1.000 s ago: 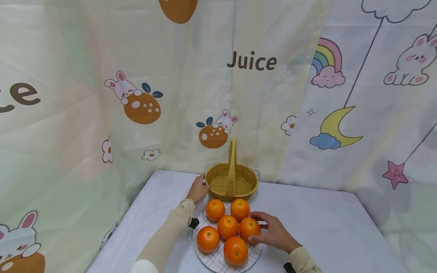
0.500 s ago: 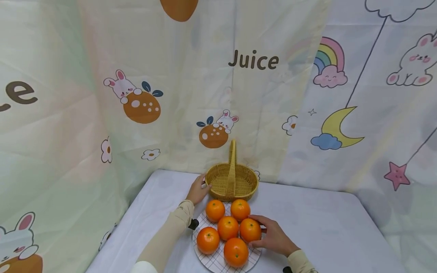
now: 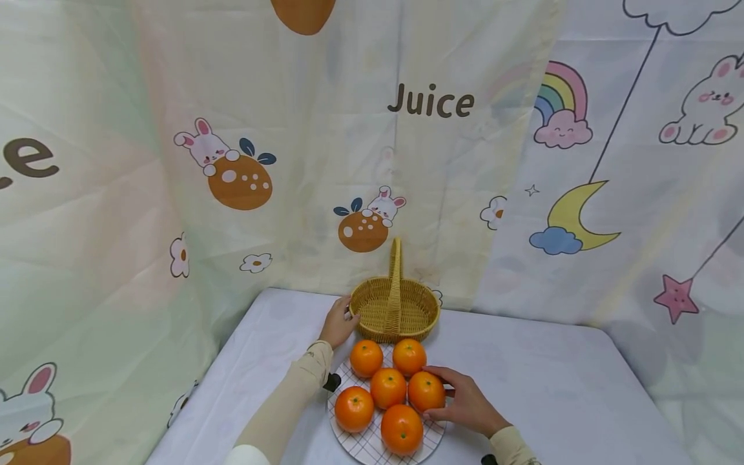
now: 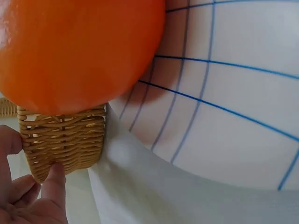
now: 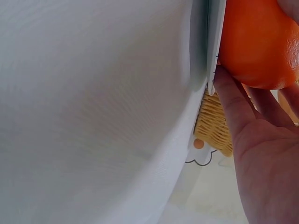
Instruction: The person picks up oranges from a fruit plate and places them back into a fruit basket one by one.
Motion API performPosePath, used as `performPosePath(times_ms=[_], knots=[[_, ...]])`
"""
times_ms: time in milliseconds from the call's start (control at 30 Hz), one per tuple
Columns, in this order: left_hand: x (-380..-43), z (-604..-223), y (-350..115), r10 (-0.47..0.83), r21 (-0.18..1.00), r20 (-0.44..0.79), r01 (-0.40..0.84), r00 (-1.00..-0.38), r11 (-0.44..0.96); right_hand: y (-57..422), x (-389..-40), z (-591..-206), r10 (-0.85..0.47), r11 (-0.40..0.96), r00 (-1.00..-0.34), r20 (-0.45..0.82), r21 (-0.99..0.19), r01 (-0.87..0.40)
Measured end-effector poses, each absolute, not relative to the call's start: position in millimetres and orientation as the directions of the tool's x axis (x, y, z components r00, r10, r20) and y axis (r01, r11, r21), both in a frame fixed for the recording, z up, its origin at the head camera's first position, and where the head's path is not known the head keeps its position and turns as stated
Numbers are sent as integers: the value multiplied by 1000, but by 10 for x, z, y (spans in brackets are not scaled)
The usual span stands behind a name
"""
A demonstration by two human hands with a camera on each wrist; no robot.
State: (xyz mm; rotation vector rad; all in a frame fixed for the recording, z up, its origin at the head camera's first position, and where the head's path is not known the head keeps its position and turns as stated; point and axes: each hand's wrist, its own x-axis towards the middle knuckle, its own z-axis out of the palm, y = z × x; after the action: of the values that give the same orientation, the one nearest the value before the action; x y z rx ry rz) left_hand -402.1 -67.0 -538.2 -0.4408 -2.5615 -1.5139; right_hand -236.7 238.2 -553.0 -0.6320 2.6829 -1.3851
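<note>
My left hand (image 3: 340,323) holds the left side of a yellow wicker basket (image 3: 369,309), its thumb and fingers spread around the woven wall. In the left wrist view those fingers (image 4: 55,184) touch the basket's weave (image 4: 65,140). On a round white plate with a grid pattern (image 3: 365,445) lie several oranges, and my right hand (image 3: 469,403) has its thumb and fingers curled round the rightmost orange (image 3: 426,391). That orange (image 5: 259,44) still sits on the plate; the right wrist view shows fingers beneath and beside it, near the plate's edge (image 5: 215,46).
Other oranges stand close by: one at the back left (image 3: 366,358), one at the back right (image 3: 409,357), one at the front (image 3: 402,430). A white-covered table (image 3: 540,381) bears everything. Printed curtains (image 3: 325,148) hang behind and at both sides.
My right hand has closed in slightly around the rightmost orange, its fingers shifting a little down. The left hand and the basket have stayed in place.
</note>
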Motion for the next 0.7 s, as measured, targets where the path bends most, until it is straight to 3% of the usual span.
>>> performPosePath(times_ms=[700], knots=[[-4048, -5418, -690, 181, 843, 243, 300, -953, 446, 2635, -2225, -5464, -285, 547, -955, 87, -803, -236]])
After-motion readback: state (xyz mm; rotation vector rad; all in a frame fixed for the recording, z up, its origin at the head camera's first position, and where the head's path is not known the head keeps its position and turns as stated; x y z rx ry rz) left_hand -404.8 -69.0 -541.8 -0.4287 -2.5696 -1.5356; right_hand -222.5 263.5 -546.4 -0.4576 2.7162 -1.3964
